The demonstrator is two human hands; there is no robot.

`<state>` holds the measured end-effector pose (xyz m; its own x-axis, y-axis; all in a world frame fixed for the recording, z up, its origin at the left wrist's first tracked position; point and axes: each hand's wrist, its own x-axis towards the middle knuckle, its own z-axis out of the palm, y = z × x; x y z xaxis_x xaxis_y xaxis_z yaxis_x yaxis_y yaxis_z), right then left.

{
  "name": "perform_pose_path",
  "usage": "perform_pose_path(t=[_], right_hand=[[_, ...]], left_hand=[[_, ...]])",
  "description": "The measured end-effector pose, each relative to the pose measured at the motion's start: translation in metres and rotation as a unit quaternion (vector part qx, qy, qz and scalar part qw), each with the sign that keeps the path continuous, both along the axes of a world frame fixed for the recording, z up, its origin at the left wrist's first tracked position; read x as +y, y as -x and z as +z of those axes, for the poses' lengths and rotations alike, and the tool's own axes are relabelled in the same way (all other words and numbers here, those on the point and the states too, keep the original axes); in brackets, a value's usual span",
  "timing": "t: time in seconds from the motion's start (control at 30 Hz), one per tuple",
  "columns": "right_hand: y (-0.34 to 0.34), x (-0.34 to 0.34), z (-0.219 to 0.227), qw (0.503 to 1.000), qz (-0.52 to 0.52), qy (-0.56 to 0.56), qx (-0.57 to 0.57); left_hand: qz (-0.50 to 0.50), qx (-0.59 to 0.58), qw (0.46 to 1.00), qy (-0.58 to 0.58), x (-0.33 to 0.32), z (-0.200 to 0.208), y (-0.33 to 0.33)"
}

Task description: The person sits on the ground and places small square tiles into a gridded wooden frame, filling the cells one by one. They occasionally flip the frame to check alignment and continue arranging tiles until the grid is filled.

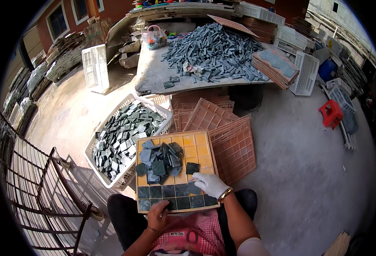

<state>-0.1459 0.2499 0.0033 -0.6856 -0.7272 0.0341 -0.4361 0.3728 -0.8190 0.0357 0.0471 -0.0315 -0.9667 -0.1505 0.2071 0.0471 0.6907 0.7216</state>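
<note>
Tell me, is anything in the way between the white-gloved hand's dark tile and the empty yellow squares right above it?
Nothing visible blocks it. The white-gloved right hand presses a dark square stone tile in the yellow grid tray; the loose tile pile sits further left.

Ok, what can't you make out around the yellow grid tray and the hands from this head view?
- Yellow grid tray: the cells under the loose dark tile pile are covered.
- Left hand: its fingertips curl over the tray's near edge, so contact underneath is unseen.
- Right hand, gloved: its grip on the dark tile is hidden.
- White basket: depth of the tiles is unclear.
</note>
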Motion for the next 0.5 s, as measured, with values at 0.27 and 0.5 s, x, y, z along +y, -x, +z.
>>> perform_pose_path(t=[0.27, 0.5], right_hand=[[-0.003, 0.001, 0.011, 0.988, -0.051, -0.052, 0.137], [-0.029, 0.012, 0.0, 0.99, -0.017, -0.132, 0.047]], left_hand=[[0.035, 0.075, 0.996, -0.013, -0.001, -0.011, 0.009], [0.024, 0.068, 0.997, -0.023, -0.002, -0.008, 0.009]])
